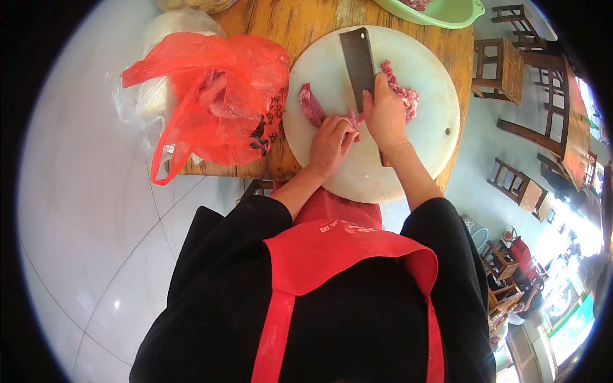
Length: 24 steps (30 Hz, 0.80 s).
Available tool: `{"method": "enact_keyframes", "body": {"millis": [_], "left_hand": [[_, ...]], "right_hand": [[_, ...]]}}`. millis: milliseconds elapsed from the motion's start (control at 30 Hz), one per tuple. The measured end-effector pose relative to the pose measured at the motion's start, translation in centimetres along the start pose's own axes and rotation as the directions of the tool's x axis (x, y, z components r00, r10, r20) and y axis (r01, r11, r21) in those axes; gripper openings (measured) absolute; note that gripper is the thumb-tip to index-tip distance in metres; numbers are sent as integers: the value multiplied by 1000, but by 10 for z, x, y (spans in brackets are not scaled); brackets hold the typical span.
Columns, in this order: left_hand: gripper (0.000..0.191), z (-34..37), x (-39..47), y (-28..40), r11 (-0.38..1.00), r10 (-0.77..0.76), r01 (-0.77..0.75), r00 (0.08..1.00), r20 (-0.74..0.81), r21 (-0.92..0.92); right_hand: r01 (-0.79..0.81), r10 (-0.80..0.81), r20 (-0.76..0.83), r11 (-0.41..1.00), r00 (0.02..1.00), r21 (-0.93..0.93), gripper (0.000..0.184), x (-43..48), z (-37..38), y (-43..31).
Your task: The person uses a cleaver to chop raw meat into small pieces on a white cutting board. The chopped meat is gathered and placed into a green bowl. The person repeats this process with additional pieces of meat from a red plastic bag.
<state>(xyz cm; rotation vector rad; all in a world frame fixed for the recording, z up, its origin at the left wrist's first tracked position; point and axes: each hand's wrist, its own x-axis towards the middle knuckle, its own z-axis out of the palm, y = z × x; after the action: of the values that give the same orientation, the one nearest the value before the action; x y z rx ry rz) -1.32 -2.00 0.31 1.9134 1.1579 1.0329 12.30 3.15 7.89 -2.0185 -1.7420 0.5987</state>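
My right hand [387, 112] grips a cleaver [357, 57] by its handle, with the broad dark blade pointing away from me over a round white cutting board [330, 57]. Left of the blade, the bent fingers of my left hand [330, 143] press on a small piece of raw meat [355, 127], close to the blade's edge. A longer strip of raw meat [312, 105] lies on the board beyond my left knuckles. Cut raw meat [407, 98] is heaped to the right of the cleaver, partly hidden by my right hand.
Left of the board, a red plastic bag [239, 105] with meat showing through stands against a clear plastic bag [153, 100]. A green basin [433, 16] holding meat sits at the wooden table's [316, 19] far right. Wooden stools [510, 72] stand on the floor to the right.
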Motion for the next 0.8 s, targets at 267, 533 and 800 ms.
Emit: {"method": "enact_keyframes", "body": {"millis": [267, 533, 800], "left_hand": [[16, -2, -2, 1, 998, -34, 33, 999, 29, 48], [17, -3, 0, 1, 1000, 15, -15, 1000, -1, 17], [17, -3, -3, 0, 999, -48, 48, 998, 27, 16]], "right_hand": [[-170, 151, 323, 985, 934, 31, 22, -129, -50, 24], [31, -32, 16, 998, 999, 56, 20, -14, 11, 3], [-185, 169, 349, 983, 922, 12, 28, -98, -48, 12]]}}
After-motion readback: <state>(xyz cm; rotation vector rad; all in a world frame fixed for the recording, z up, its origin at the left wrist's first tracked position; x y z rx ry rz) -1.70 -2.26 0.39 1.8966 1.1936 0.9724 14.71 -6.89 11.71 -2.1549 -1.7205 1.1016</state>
